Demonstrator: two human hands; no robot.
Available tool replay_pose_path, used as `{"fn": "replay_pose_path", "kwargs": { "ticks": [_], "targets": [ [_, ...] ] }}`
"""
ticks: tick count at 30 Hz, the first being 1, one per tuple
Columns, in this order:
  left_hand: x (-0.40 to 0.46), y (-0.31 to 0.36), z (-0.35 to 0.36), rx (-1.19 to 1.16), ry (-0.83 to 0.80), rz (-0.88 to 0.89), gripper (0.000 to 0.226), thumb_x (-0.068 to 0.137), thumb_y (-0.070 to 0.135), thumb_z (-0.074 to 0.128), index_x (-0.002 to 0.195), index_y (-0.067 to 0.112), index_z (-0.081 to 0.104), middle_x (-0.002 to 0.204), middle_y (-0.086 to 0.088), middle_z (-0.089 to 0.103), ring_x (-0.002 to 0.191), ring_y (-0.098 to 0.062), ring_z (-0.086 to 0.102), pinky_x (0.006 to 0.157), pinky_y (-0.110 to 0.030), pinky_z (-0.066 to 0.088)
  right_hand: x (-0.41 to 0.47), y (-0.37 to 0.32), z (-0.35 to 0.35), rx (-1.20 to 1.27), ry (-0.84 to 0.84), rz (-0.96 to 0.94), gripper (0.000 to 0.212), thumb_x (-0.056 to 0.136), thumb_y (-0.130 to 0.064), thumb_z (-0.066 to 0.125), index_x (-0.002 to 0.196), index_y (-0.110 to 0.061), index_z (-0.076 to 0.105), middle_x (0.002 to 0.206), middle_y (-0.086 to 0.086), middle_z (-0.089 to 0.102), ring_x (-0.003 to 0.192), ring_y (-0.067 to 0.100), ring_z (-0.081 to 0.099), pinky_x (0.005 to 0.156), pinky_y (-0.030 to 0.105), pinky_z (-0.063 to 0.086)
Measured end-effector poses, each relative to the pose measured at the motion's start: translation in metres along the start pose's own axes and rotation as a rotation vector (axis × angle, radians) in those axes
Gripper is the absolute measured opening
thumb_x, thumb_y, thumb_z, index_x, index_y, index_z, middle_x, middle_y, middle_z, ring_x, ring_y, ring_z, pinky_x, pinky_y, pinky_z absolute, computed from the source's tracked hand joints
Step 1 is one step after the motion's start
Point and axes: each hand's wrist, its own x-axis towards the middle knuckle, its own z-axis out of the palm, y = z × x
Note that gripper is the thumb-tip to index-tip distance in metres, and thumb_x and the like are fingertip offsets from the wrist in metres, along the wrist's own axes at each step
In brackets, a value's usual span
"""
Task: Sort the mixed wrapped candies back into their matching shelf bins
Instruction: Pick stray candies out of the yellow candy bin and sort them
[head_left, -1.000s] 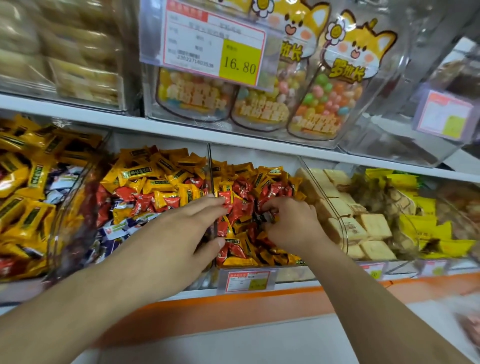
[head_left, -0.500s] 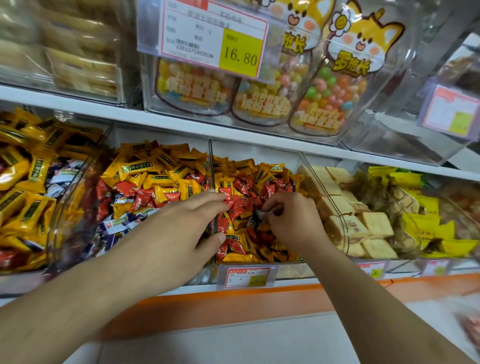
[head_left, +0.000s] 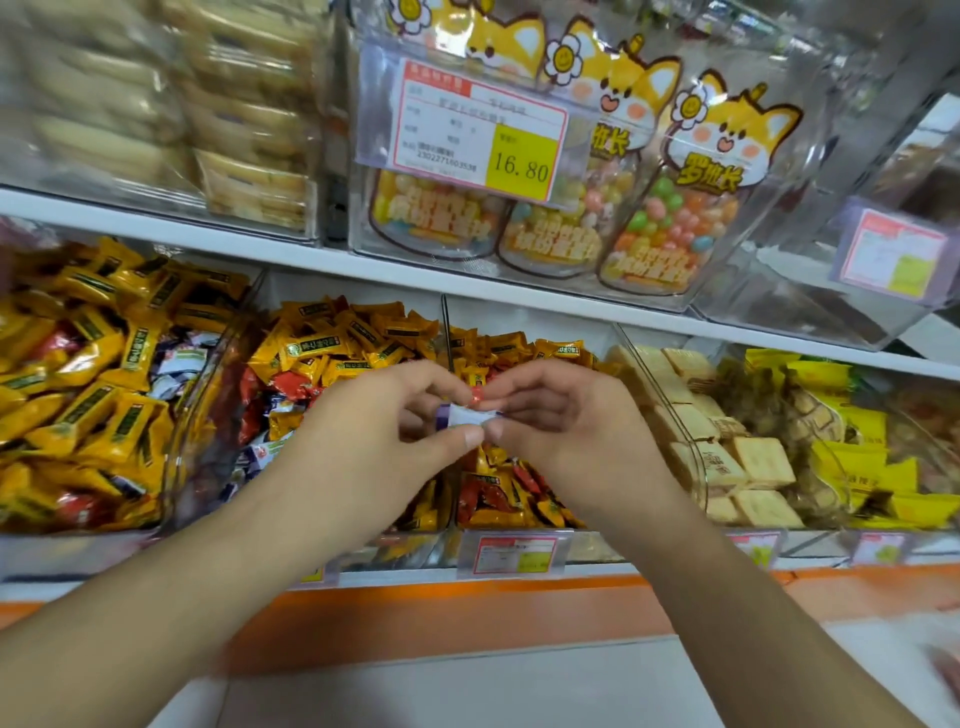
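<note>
White-and-purple candy (head_left: 470, 415) pinched between left hand (head_left: 395, 431) and right hand (head_left: 566, 421), hiding the red-candy bin (head_left: 511, 501) behind

The open bin tops on the lower shelf (head_left: 519, 577) give access from the front, bounded overhead by the upper shelf edge (head_left: 363, 270) and the hanging price tag (head_left: 480, 130), with clear dividers (head_left: 445, 332) between bins and both hands (head_left: 384, 415) occupying the middle.
</note>
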Motion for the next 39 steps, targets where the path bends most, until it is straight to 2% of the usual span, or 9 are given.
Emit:
{"fn": "replay_pose_path", "kwargs": {
  "ticks": [3,6,8,11,13,16,25,33,39],
  "targets": [
    [-0.004,-0.005,-0.014,0.107,0.082,-0.022,0.007,0.091,0.044,0.072,0.096,0.042,0.067,0.091,0.021,0.063,0.086,-0.001,0.064,0.073,-0.017,0.053,0.003,-0.001,-0.003,0.028,0.02,0.013,0.025,0.088,0.0,0.078,0.106,-0.017,0.074,0.101,-0.001,0.078,0.098,0.013,0.074,0.088,0.031,0.061],
    [-0.005,-0.014,-0.028,0.335,0.117,-0.032,0.015,0.095,0.038,0.068,0.108,0.042,0.061,0.107,0.02,0.063,0.074,-0.003,0.064,0.062,-0.016,0.048,0.01,0.021,-0.019,-0.204,0.147,0.027,0.026,0.093,-0.001,0.07,0.1,-0.025,0.074,0.097,-0.007,0.077,0.096,0.007,0.072,0.086,0.03,0.06],
    [-0.005,-0.02,-0.028,0.424,0.08,-0.01,0.032,0.096,0.036,0.065,0.127,0.039,0.057,0.132,0.016,0.057,0.095,-0.006,0.064,0.083,-0.024,0.053,0.013,0.04,-0.025,-0.399,0.15,0.043,0.027,0.096,-0.005,0.067,0.1,-0.031,0.073,0.097,-0.013,0.074,0.095,-0.002,0.068,0.082,0.02,0.057],
    [-0.009,-0.016,-0.017,0.422,-0.032,0.105,0.045,0.101,0.038,0.058,0.144,0.04,0.047,0.15,0.025,0.039,0.135,-0.003,0.045,0.113,-0.024,0.04,0.015,0.062,-0.023,-0.616,0.082,0.055,0.02,0.097,-0.014,0.068,0.107,-0.03,0.075,0.1,-0.019,0.071,0.093,-0.006,0.064,0.073,0.003,0.047],
    [-0.01,-0.012,-0.006,0.427,-0.115,0.167,0.05,0.103,0.042,0.052,0.151,0.043,0.038,0.158,0.03,0.026,0.142,0.0,0.037,0.118,-0.022,0.033,0.019,0.072,-0.021,-0.747,0.043,0.047,0.017,0.097,-0.02,0.069,0.108,-0.031,0.076,0.099,-0.016,0.072,0.089,0.0,0.065,0.073,0.008,0.05],
    [-0.01,-0.01,0.007,0.419,-0.191,0.165,0.057,0.105,0.046,0.047,0.157,0.043,0.027,0.163,0.031,0.012,0.144,0.001,0.033,0.119,-0.021,0.028,0.026,0.081,-0.021,-0.857,0.0,0.067,0.021,0.094,-0.018,0.069,0.106,-0.032,0.078,0.095,-0.013,0.074,0.084,0.009,0.067,0.074,0.032,0.061],
    [-0.003,-0.018,0.011,0.391,-0.167,0.192,0.046,0.104,0.046,0.049,0.149,0.046,0.038,0.153,0.036,0.021,0.119,0.006,0.049,0.105,-0.012,0.036,0.036,0.092,-0.021,-0.819,0.048,0.092,0.006,0.089,-0.032,0.076,0.087,-0.035,0.081,0.079,-0.017,0.07,0.071,0.005,0.065,0.066,0.036,0.062],
    [-0.002,-0.018,0.012,0.384,-0.162,0.201,0.046,0.103,0.044,0.051,0.147,0.042,0.041,0.15,0.034,0.025,0.136,0.003,0.039,0.113,-0.022,0.038,0.019,0.074,-0.034,-0.674,0.205,0.001,0.014,0.089,-0.022,0.078,0.081,-0.033,0.082,0.084,-0.022,0.072,0.083,-0.007,0.064,0.068,0.006,0.049],
    [-0.008,-0.013,0.01,0.379,-0.167,0.168,0.049,0.102,0.046,0.053,0.149,0.042,0.039,0.153,0.032,0.026,0.127,0.002,0.045,0.106,-0.012,0.031,0.01,0.052,-0.033,-0.539,0.321,0.032,0.011,0.089,-0.026,0.079,0.083,-0.034,0.082,0.077,-0.022,0.073,0.078,-0.007,0.066,0.063,0.009,0.051]
  ]
}}
